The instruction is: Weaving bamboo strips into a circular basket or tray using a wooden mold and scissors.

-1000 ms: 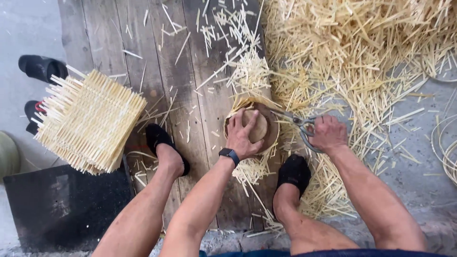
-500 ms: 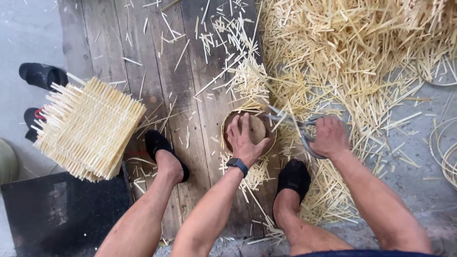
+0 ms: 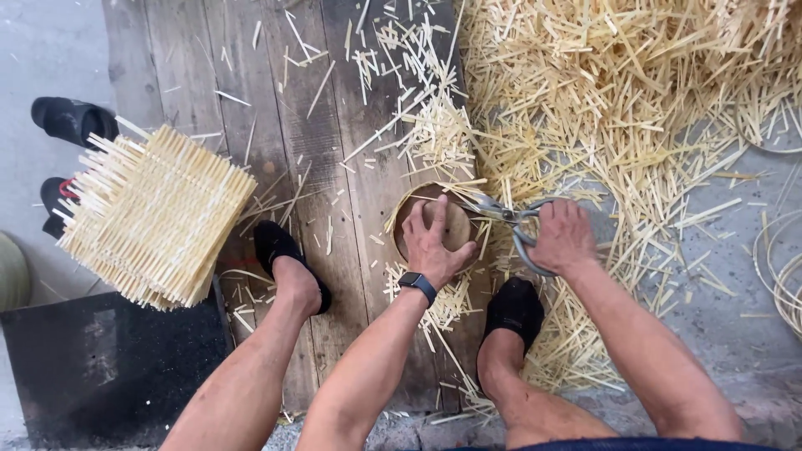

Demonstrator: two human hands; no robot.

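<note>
Pressing flat with my left hand (image 3: 434, 242), I hold the round woven disc (image 3: 430, 224) down on the wooden board (image 3: 251, 100). My right hand (image 3: 564, 238) is closed around the scissors (image 3: 510, 219), blades at the disc's edge. If the disc slips, I think the blades could nick my fingers (image 3: 438, 209) or cut too deep.

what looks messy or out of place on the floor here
Cut bamboo strips lie spilled in a loose heap across the wooden planks and the ground. The woven mats sit askew, ends bristling unevenly. Nothing looks damaged.
</note>
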